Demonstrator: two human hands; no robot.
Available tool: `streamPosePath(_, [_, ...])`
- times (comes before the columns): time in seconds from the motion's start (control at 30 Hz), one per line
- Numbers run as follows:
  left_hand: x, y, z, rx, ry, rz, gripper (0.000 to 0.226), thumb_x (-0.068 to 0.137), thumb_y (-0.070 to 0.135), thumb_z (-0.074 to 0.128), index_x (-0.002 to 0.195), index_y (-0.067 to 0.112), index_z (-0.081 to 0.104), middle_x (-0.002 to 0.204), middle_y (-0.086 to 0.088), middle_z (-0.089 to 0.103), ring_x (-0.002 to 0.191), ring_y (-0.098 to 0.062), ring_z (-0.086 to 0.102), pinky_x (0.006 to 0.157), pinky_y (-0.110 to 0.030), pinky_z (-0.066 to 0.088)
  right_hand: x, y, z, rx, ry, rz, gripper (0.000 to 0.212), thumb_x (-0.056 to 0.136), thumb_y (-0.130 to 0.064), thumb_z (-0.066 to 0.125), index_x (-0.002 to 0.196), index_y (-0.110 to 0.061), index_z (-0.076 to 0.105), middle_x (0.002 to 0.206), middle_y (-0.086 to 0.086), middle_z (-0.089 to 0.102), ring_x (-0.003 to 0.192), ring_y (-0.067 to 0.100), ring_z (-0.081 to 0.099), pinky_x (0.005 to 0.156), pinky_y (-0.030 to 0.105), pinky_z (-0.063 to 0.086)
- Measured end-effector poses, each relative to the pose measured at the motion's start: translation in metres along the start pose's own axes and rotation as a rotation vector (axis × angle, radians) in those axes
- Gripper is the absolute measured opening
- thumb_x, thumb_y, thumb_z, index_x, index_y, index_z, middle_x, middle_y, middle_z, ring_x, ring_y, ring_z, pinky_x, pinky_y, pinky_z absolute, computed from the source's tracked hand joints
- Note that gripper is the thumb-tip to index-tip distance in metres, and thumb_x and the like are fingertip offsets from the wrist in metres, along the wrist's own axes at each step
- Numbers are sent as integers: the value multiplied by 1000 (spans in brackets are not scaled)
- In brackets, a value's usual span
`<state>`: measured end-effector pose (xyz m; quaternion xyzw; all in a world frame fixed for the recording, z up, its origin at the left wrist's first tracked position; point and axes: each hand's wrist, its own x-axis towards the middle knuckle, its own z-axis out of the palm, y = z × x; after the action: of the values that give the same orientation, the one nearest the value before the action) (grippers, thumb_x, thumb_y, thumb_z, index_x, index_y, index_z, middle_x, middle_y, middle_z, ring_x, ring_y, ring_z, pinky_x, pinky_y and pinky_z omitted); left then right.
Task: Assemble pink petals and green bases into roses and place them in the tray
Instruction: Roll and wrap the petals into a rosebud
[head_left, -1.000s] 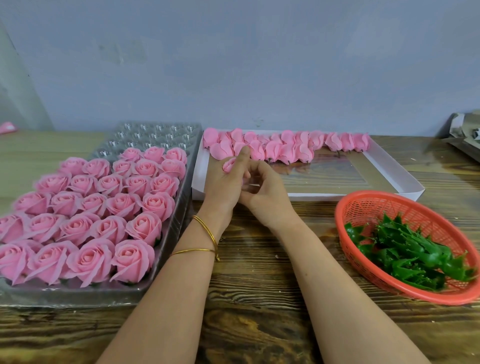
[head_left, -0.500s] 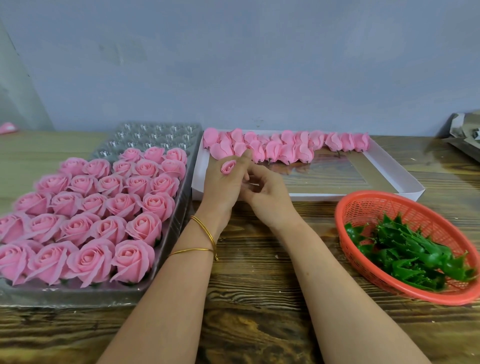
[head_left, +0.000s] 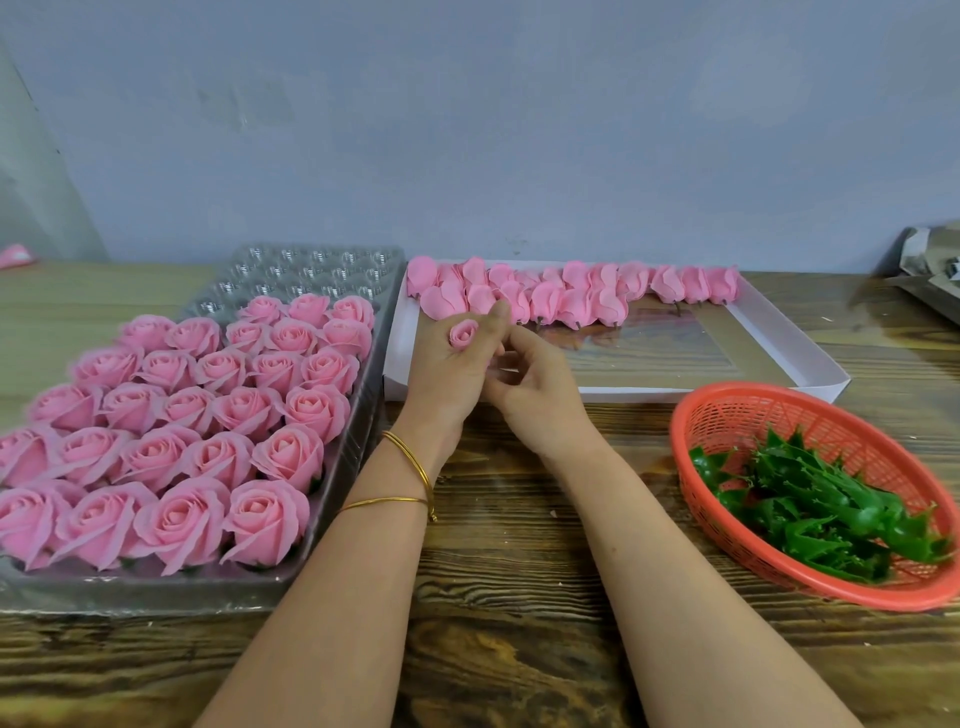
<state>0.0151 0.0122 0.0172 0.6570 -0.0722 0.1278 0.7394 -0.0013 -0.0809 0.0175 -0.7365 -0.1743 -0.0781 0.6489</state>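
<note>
Pink bud (head_left: 462, 332) pinched in the left hand (head_left: 447, 384), lifted a touch higher than before, clear of the loose petals (head_left: 571, 296) in the white box (head_left: 675, 395). Right hand (head_left: 540, 395) curled against it; cannot tell whether holding anything. Calls next, probably, for a green base (head_left: 810, 509) from the red basket (head_left: 737, 415).

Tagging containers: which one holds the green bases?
The red basket at right, heaped with green bases; the clear tray holds finished roses, the white box pink petals.
</note>
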Motion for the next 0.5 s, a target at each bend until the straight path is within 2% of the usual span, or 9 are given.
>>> streamPosePath(0.1, [1,0,-1,14,10,10,42,90,34,66,49,26,58,52,9,53,59,-9,57,61,-29,51,0,0,0,-19,-7,-20,35,84,16,57,99,-15,64,92,9,66,82,1,64,74,16,50])
streamPosePath(0.13, [2,0,-1,15,10,9,43,89,35,66,48,26,57,51,9,52,60,-11,56,64,-33,51,0,0,0,-21,-6,-24,34,84,16,56,98,-14,64,95,14,66,85,8,64,76,22,53])
streamPosePath(0.2, [1,0,-1,10,23,1,46,88,40,65,46,25,54,51,8,49,61,-14,53,68,-37,49,1,0,0,-19,-8,-16,28,85,15,56,100,-6,66,101,24,65,94,23,64,85,37,55])
streamPosePath(0.23, [1,1,0,5,35,0,47,87,43,63,45,25,51,51,5,48,62,-15,52,67,-37,48,1,-1,0,-14,-6,-5,27,85,14,56,103,-3,66,103,24,65,94,24,64,88,39,55])
streamPosePath(0.37, [3,0,2,-54,65,-28,50,88,49,56,45,25,47,62,-8,49,67,-21,55,64,-32,50,0,-2,0,16,14,20,26,81,15,61,103,2,65,85,0,65,73,-2,60,71,14,49])
streamPosePath(0.5, [3,-3,4,-115,51,-69,49,94,43,55,50,24,50,69,-8,60,68,-19,62,59,-29,52,0,2,1,13,34,46,28,79,17,64,100,0,56,79,-6,56,61,-10,53,63,10,45])
